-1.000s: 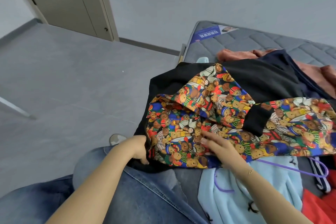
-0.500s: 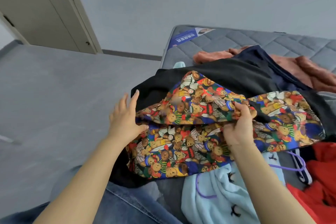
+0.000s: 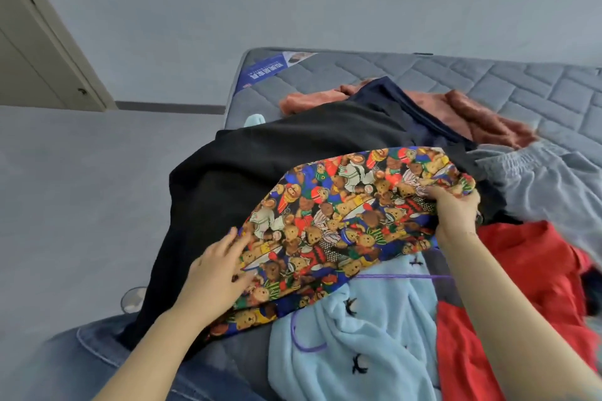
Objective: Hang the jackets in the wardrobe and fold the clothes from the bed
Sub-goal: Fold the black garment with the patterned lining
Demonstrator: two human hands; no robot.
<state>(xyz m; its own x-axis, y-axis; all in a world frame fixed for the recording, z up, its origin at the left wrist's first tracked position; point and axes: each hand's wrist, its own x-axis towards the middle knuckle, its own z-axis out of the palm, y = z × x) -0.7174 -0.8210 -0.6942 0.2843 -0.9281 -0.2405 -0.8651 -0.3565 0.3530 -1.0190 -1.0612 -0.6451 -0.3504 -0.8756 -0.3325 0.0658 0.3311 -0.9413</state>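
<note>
- On the grey mattress (image 3: pixel 488 81), near edge: black garment (image 3: pixel 260 166) with bear-print panel (image 3: pixel 342 221), lying atop a clothes pile.
- Left hand (image 3: pixel 218 273): fingers straight, pressing flat on the panel's left end.
- Right hand (image 3: pixel 456 215): fingers curled, gripping the panel's right end.
- Light-blue fleece (image 3: pixel 358 335) and red garment (image 3: pixel 527 270) lie beside it.

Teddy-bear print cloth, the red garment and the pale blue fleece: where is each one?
Teddy-bear print cloth (image 3: pixel 342 221), head view, middle of the patterned panel.
Red garment (image 3: pixel 527 270), head view, its upper flat part.
Pale blue fleece (image 3: pixel 368 345), head view, centre of the fleece.
</note>
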